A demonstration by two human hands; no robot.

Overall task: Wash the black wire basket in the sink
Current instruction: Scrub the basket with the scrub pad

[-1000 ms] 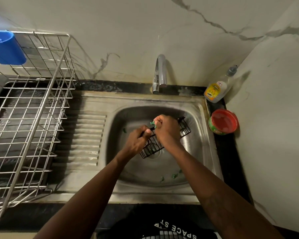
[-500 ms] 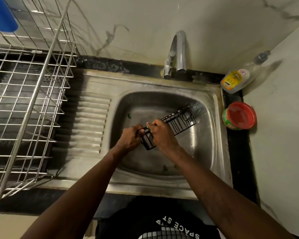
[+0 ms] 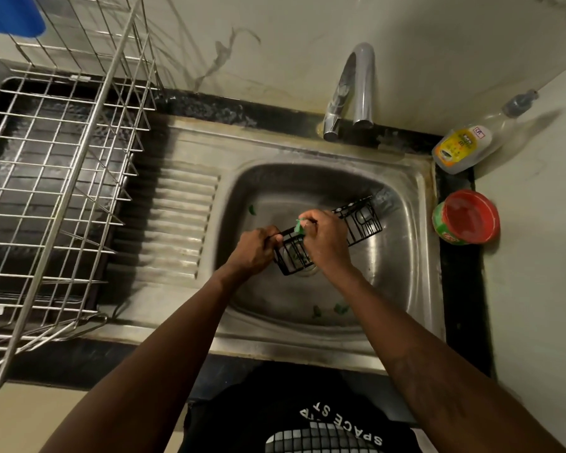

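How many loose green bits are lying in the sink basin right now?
3: one green bit left of the hands near the sink's back-left wall, two near its front. More may hide under the black wire basket.

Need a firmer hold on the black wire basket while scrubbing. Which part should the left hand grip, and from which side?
Grip the top rim wire at the near-left end of the black wire basket, coming from the left, as the left hand does. It lies long and slanted over the sink, and the right hand with the green scrubber covers its middle.
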